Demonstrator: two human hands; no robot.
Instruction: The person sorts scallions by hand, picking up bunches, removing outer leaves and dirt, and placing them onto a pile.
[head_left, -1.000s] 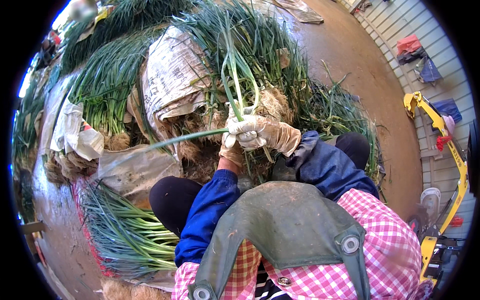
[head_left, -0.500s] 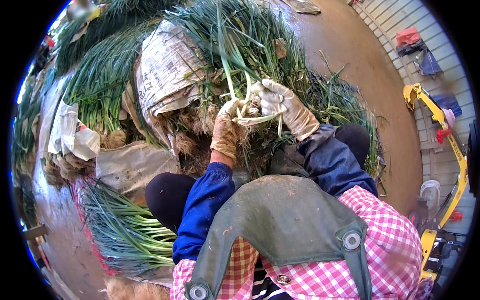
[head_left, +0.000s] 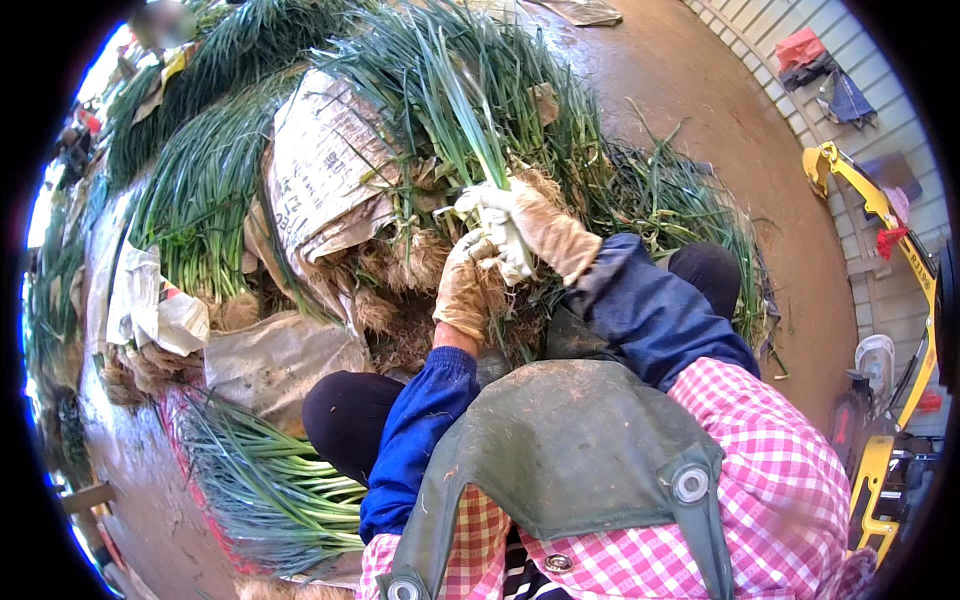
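Note:
Both my hands wear soiled whitish gloves and meet in front of me, at the near edge of a heap of spring onions (head_left: 570,130). My right hand (head_left: 535,225) is closed round the pale lower part of a spring onion (head_left: 488,145), whose green leaves point away over the heap. Just below and to the left, my left hand (head_left: 465,285) has its fingers curled at the root end, against the right fingers. The roots between the hands are largely covered. Brown, hairy roots (head_left: 415,260) of the heap hang beside my left hand.
Spring onions with trimmed-looking pale stalks (head_left: 290,480) lie at my lower left. A printed white sack (head_left: 330,150) covers bundles left of the heap; a beige sheet (head_left: 285,360) lies nearer. At right are wet brown floor (head_left: 790,260) and a yellow toy-like digger arm (head_left: 900,250).
My right hand has shifted left and turned downward, its fingers now over the stalk's base. The outward-hanging pale strip is no longer seen. My left hand has moved slightly down and right.

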